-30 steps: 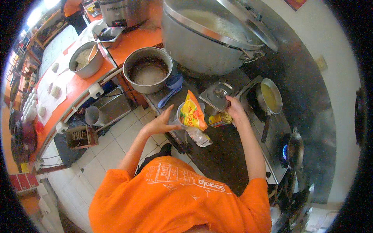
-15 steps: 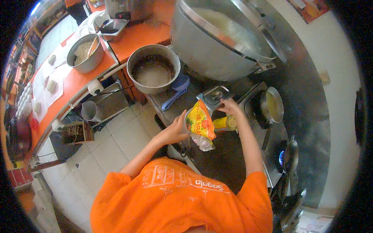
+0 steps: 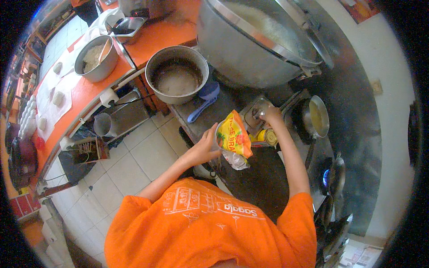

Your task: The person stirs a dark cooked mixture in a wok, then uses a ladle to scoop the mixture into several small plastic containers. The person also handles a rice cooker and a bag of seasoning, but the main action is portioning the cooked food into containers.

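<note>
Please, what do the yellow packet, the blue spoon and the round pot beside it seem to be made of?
Yellow packet: probably thin printed plastic film; its sides look soft and bent.
Blue spoon: likely smooth plastic, being blue from bowl to handle.
Round pot: metal, perhaps aluminium, from its dull grey finish.

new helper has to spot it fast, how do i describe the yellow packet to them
Start at the huge metal pot, then come down toward the orange shirt. Just before it, right by the person's left hand, is the yellow-and-orange packet. Unlike the yellow can to its right, it is larger, soft-sided and peaked at the top.
</note>
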Demonstrator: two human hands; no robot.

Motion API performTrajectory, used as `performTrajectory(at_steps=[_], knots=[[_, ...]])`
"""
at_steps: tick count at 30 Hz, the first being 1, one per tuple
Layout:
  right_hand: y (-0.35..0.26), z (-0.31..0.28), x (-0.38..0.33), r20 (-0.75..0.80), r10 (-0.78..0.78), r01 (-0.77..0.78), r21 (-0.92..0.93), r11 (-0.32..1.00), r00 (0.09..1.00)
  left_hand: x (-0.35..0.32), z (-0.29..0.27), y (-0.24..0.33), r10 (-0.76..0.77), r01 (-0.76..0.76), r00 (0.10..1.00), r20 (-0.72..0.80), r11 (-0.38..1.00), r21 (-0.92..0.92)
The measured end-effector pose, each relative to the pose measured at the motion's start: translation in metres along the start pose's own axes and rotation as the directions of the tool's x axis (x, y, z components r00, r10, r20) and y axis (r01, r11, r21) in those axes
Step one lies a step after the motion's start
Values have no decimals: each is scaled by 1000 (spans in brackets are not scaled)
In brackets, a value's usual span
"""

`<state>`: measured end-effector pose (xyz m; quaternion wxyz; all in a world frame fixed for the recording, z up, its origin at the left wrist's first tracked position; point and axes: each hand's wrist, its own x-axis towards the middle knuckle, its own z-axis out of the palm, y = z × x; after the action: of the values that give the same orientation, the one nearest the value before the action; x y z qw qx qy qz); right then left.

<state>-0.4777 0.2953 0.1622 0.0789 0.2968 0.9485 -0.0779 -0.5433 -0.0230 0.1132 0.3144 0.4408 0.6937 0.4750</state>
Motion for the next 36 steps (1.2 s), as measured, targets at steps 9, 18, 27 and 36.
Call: performTrajectory(at_steps=[9,18,27,36], knots=[[14,-1,-100,124,58,-58,2,998,991,27,5,-23,76,-73,994,84,996,-44],[10,40,-131,-548,-50,-69,-194,979,835,31,14,-11,79,-73,991,105,995,-64],[-29,110,-207,76,168,-179,181,967,983,26,19,-13,-82,88,992,97,994,-65],[19,142,-202,59,316,-321,218,922,947,25,38,1,15,2,996,85,979,-204]])
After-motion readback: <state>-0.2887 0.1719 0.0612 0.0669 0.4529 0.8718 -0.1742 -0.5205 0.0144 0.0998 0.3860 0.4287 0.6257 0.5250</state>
